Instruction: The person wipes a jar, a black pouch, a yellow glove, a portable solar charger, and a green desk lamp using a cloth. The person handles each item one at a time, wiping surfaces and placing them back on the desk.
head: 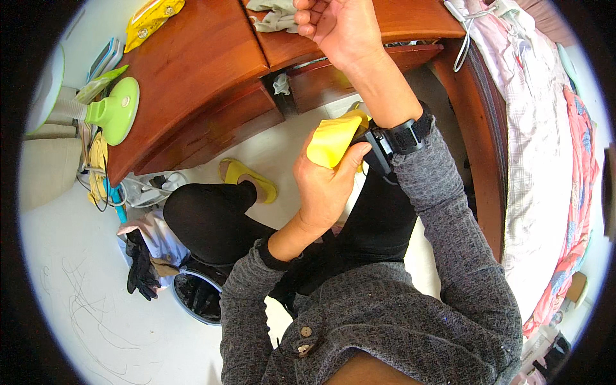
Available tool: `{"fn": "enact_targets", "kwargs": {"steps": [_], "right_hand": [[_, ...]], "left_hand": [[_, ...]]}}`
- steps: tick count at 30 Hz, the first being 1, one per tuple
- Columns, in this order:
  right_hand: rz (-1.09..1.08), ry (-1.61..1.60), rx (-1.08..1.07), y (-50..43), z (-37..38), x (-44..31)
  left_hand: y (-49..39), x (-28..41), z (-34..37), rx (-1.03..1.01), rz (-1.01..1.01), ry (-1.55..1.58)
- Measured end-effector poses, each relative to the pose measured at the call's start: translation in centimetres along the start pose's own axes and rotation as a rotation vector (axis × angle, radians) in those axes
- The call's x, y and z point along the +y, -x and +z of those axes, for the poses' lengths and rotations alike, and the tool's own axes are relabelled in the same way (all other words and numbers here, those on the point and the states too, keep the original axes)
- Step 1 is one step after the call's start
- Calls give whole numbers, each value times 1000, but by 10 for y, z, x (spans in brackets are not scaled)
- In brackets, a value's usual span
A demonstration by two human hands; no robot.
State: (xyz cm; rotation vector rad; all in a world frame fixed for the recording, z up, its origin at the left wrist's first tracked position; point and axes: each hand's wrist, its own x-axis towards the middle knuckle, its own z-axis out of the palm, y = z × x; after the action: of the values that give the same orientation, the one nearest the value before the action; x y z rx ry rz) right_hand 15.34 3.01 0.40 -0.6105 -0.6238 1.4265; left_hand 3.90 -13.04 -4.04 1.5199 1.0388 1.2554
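Note:
My left hand (320, 187) grips a yellow sheet-like piece (332, 142), perhaps cloth, which folds over its fingers. Its thumb lies against a black box-shaped device (378, 151) at the inner side of my right wrist. A black strap (406, 137) goes round that wrist over the grey sleeve. Raised above the desk, my right hand (344, 33) turns its palm up with fingers loosely bent and nothing visible in it; the top edge cuts it off. Beside its fingers lies a crumpled grey-green cloth (276, 14) on the wooden desk (202, 62).
A drawer (322, 82) stands partly pulled out under the desk. A green-based lamp (118, 110) and a yellow packet (151, 21) are on the left. The bed (534, 192) borders my right side. A lined bin (199, 296) and cables (154, 187) are on the floor.

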Motion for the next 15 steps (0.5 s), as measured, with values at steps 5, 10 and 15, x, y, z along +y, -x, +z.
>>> {"fn": "enact_targets", "kwargs": {"steps": [5, 10, 15], "right_hand": [[-24, -10, -4, 0, -1, -2], [-67, 79, -11, 2, 2, 1], [-105, 234, -34, 8, 3, -3]], "left_hand": [[-3, -1, -3, -79, 71, -71], [-6, -4, -2, -74, -60, 39], [-8, 3, -15, -6, -237, 73]]}}
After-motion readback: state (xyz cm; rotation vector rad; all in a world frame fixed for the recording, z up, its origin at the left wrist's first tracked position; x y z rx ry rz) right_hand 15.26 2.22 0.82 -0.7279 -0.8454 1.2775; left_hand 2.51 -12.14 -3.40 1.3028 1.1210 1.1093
